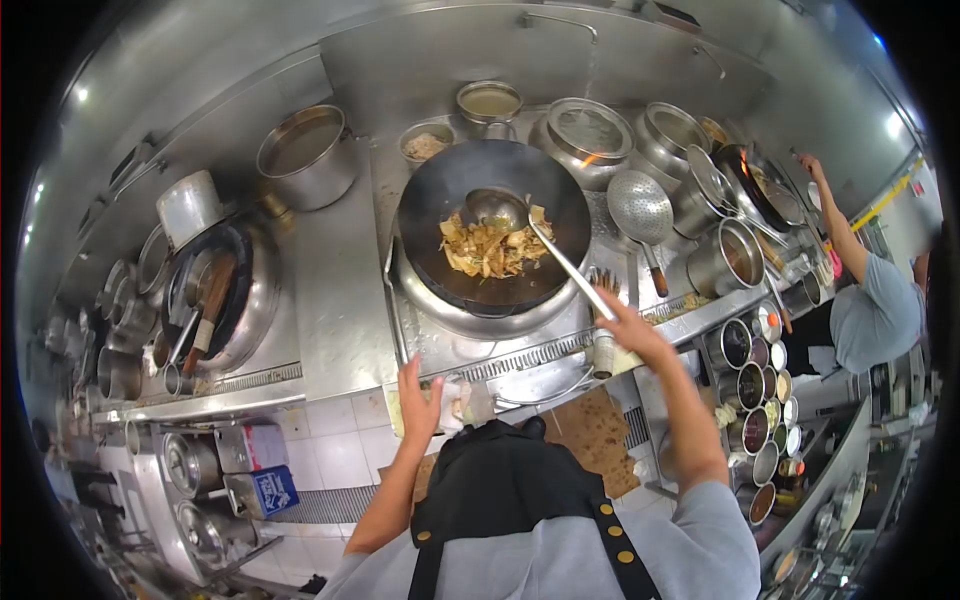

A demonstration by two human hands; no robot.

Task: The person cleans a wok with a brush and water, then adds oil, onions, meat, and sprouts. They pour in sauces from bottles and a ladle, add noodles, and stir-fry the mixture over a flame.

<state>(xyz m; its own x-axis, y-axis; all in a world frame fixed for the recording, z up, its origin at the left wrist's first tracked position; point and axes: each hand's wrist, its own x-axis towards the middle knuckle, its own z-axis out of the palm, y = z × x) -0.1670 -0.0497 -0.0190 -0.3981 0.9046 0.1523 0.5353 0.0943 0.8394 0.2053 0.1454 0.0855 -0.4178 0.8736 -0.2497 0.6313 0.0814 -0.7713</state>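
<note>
A black wok point(492, 228) sits on the burner in front of me, holding stir-fried noodles point(490, 248). A long steel ladle point(545, 250) rests with its bowl in the wok, above the noodles. My right hand point(630, 328) grips the end of the ladle handle at the stove's front edge. My left hand point(420, 400) hovers with fingers spread over the front rim of the stove, beside a cloth, holding nothing.
A second burner with a wok and brushes point(210, 295) lies to the left. Steel pots point(305, 150) and lidded pans point(590, 135) line the back. Seasoning tins point(755, 390) stand at right. A co-worker point(870, 300) cooks at the far right.
</note>
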